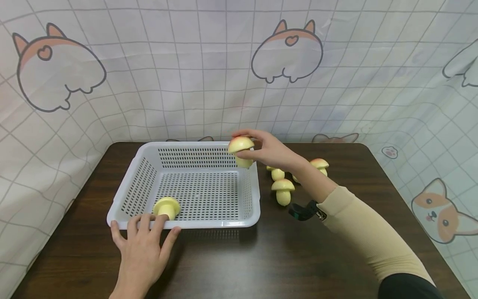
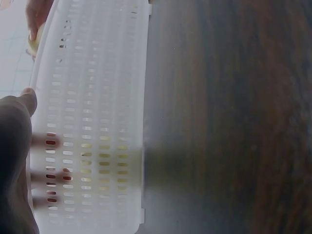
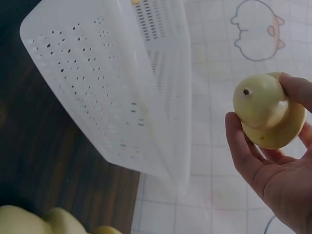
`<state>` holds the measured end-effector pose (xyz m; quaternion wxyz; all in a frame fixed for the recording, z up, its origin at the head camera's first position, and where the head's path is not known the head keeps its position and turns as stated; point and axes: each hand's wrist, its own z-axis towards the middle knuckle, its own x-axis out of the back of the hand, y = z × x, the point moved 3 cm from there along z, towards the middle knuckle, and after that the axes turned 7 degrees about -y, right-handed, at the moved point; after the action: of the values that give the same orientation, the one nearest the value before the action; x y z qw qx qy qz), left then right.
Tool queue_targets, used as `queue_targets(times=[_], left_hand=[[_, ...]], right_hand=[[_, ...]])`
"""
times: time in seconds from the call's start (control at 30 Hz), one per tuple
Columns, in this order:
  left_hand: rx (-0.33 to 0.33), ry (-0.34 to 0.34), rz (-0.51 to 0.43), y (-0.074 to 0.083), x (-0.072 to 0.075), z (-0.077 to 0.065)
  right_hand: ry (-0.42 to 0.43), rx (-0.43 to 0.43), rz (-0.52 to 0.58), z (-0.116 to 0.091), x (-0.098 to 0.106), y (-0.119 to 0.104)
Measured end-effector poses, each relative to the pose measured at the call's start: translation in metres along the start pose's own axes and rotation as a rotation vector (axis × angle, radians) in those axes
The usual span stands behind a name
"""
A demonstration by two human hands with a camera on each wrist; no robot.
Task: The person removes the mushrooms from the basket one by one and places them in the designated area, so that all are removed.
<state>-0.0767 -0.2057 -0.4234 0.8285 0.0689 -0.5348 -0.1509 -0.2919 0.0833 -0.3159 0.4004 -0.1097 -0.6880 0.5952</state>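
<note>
My right hand (image 1: 267, 150) holds a toy mushroom (image 1: 240, 144) with a red-yellow cap by its cap, above the right rim of the white plastic basket (image 1: 249, 223). In the right wrist view the mushroom (image 3: 261, 105) shows its rounded stem end, pinched between thumb and fingers. My left hand (image 1: 143, 245) grips the basket's near rim at its left part. Through the holes of the basket wall (image 2: 92, 97), its fingers show dimly on the inner side. Beside those fingers, another mushroom (image 1: 167, 206) lies inside the basket.
Several more mushrooms stand on the dark wooden table (image 1: 298, 257) right of the basket, one (image 1: 283, 192) nearest; my right forearm partly covers others. A patterned cloth (image 1: 209, 83) hangs behind the table. A dark band (image 1: 308, 210) is at the right wrist.
</note>
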Motion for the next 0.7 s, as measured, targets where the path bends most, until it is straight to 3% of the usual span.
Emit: queue_targets(times=[0.7], left_hand=[[-0.006, 0.014, 0.0, 0.001, 0.002, 0.001]], right_hand=[[0.113, -0.035, 0.008, -0.06, 0.03, 0.022]])
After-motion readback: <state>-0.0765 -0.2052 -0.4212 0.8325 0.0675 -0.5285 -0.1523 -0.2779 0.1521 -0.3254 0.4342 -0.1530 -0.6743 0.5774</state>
